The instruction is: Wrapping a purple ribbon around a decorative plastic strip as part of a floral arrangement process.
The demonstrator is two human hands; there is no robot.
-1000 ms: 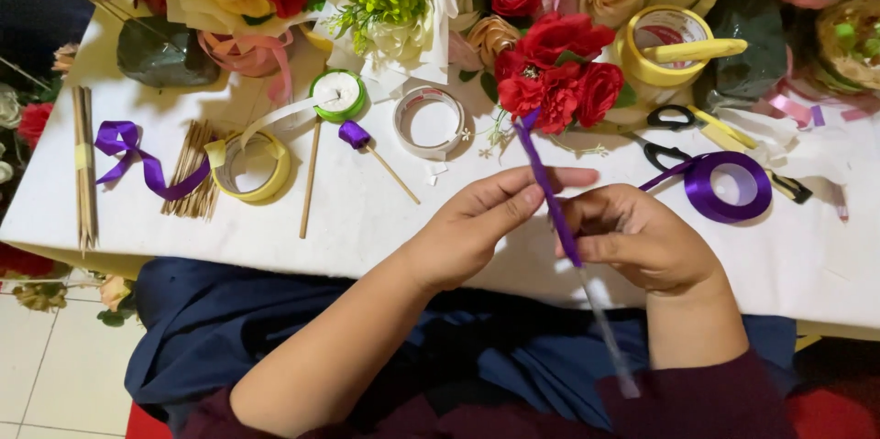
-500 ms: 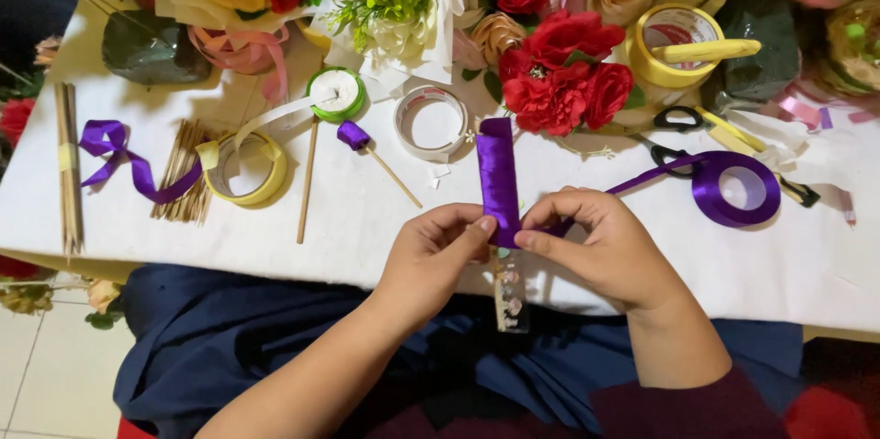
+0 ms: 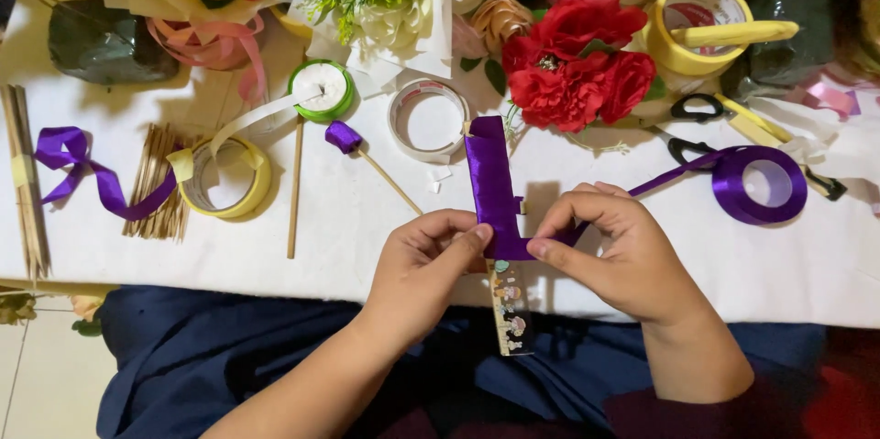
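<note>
Left hand: the left hand (image 3: 426, 260) was curled, thumb and fingertips pinched on the lower end of the purple satin ribbon strip (image 3: 490, 184), at the near edge of the white-covered table (image 3: 367, 219).
Right hand: the right hand (image 3: 628, 251) was closed in a pinch on the same spot from the other side, its fingertips almost meeting those of the left.
Ribbon strip: stood upright between both hands, wrapped over the top of a clear flat ruler with small coloured pictures (image 3: 510, 308), which hung below the hands over the dark blue cloth on the lap (image 3: 229, 347).
Ribbon spool: a coiled roll of purple satin ribbon (image 3: 753, 184) lay on the table to the right, a length running from it toward the right hand.
Behind the hands: red fabric flowers (image 3: 573, 68), a clear tape ring (image 3: 428, 120), a thin wooden stick capped with purple ribbon (image 3: 367, 159).
Left side: a yellow tape roll (image 3: 225, 178), a green-rimmed white tape roll (image 3: 321, 89), a loose curl of purple ribbon (image 3: 82, 173), a bundle of thin wooden sticks (image 3: 158, 181).
Right rear: black-handled scissors (image 3: 701, 111), a large yellow tape roll (image 3: 697, 27).
</note>
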